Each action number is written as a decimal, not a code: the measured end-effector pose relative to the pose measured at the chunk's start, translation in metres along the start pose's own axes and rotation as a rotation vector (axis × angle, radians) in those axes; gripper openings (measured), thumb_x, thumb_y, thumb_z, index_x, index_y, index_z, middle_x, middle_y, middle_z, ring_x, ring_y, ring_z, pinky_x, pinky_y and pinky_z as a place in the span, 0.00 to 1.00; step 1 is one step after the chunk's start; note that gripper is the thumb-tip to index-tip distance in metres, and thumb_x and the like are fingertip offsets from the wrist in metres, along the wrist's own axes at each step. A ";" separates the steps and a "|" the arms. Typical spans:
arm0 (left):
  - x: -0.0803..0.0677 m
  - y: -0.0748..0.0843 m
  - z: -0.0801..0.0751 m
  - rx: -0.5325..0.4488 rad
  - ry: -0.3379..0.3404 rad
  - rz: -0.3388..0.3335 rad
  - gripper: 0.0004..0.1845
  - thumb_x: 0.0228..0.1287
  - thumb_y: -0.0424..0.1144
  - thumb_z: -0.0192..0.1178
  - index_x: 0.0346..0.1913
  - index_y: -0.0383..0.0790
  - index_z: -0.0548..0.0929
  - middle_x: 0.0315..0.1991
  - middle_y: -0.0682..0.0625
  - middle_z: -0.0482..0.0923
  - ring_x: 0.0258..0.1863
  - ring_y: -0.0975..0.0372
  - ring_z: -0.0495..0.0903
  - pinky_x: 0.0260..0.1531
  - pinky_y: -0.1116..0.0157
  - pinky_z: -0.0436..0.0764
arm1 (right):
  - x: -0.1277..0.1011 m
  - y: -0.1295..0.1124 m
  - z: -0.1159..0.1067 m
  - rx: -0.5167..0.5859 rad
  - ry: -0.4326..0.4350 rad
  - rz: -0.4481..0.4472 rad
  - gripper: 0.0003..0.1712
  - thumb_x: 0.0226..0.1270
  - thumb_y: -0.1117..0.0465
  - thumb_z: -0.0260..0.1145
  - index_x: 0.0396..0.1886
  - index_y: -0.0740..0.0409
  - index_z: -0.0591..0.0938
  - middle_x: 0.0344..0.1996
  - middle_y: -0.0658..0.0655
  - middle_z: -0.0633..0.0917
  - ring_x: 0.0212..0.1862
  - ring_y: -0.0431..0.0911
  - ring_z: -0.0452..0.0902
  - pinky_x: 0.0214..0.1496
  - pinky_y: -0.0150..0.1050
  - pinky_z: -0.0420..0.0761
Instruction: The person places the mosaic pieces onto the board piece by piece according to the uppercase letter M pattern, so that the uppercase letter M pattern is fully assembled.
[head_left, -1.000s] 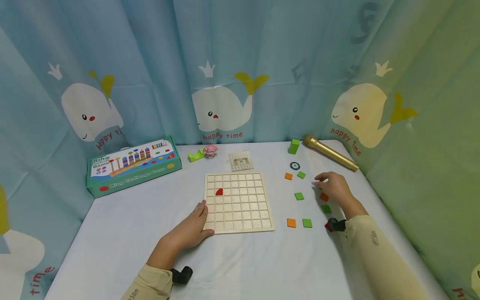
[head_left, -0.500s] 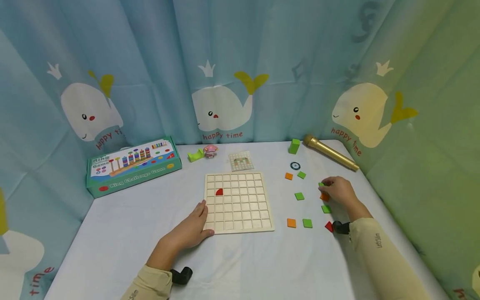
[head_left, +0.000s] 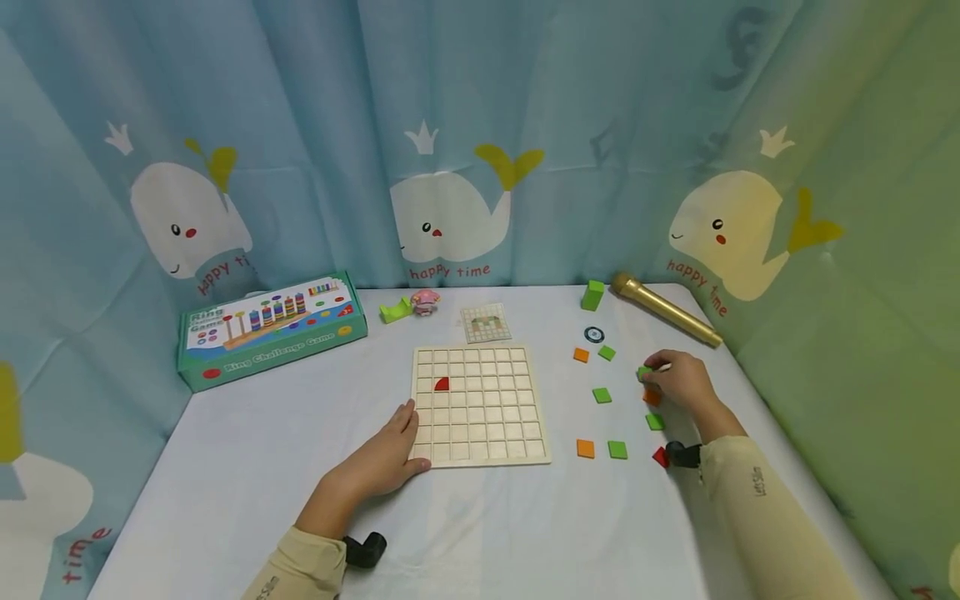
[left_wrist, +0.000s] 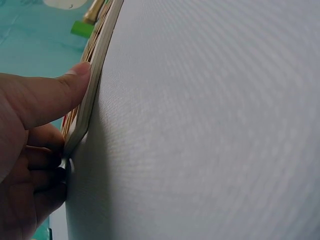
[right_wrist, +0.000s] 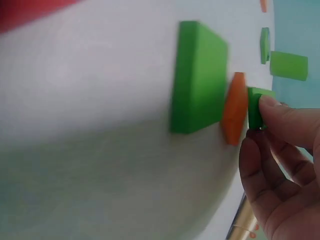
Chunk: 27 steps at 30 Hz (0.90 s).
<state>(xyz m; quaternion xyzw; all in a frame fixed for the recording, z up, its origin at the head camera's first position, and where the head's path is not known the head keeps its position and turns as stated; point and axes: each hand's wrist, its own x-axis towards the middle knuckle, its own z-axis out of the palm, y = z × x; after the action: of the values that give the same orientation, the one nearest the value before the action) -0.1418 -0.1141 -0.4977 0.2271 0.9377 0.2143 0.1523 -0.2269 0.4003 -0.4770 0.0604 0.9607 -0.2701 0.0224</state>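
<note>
A pale wooden grid board [head_left: 480, 408] lies mid-table, with a red quarter-circle piece [head_left: 442, 384] in one of its cells. My left hand [head_left: 384, 454] holds the board's near left corner, thumb against the front edge and fingers along the left side. At the right, my right hand [head_left: 681, 383] pinches a green square tile [right_wrist: 255, 110] between thumb and fingers. An orange tile [head_left: 652, 397] and another green tile [right_wrist: 200, 80] lie just nearer than that hand. A red piece [head_left: 661, 457] sits by the right wrist, partly hidden by the black wrist camera [head_left: 682, 455].
Several green and orange tiles, such as this orange one [head_left: 585, 448], lie between board and right hand. Behind stand a pattern card [head_left: 485, 322], a green block [head_left: 592, 295], a round disc [head_left: 594, 334], a gold microphone [head_left: 667, 310], a small pink figure [head_left: 425, 302] and a game box [head_left: 273, 329].
My right hand has come slightly down and right and has taken a green tile between its fingers. The left hand stays at the board's corner. The head view has shifted a little.
</note>
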 end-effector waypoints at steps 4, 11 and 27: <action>0.000 -0.001 0.001 -0.008 0.000 0.001 0.44 0.72 0.51 0.61 0.77 0.25 0.54 0.80 0.36 0.41 0.79 0.47 0.45 0.74 0.52 0.56 | 0.001 -0.007 -0.001 0.000 0.004 -0.015 0.13 0.69 0.62 0.69 0.47 0.66 0.86 0.42 0.66 0.86 0.39 0.53 0.81 0.35 0.40 0.77; 0.000 -0.001 0.001 -0.009 0.000 0.010 0.44 0.72 0.50 0.61 0.76 0.24 0.54 0.80 0.36 0.42 0.79 0.46 0.45 0.73 0.52 0.56 | 0.005 -0.026 0.000 0.012 -0.005 -0.039 0.14 0.70 0.60 0.69 0.48 0.67 0.86 0.45 0.66 0.86 0.42 0.55 0.81 0.37 0.42 0.79; 0.003 0.000 0.001 -0.013 0.006 -0.010 0.45 0.72 0.51 0.62 0.76 0.25 0.54 0.80 0.36 0.42 0.79 0.48 0.44 0.74 0.52 0.56 | 0.015 -0.069 0.025 0.086 -0.056 -0.113 0.14 0.70 0.62 0.69 0.50 0.65 0.86 0.48 0.65 0.85 0.46 0.56 0.80 0.42 0.45 0.80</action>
<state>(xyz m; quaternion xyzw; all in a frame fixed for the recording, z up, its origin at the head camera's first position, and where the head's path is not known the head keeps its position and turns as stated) -0.1439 -0.1125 -0.4989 0.2209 0.9379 0.2202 0.1522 -0.2502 0.3302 -0.4638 -0.0006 0.9490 -0.3137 0.0316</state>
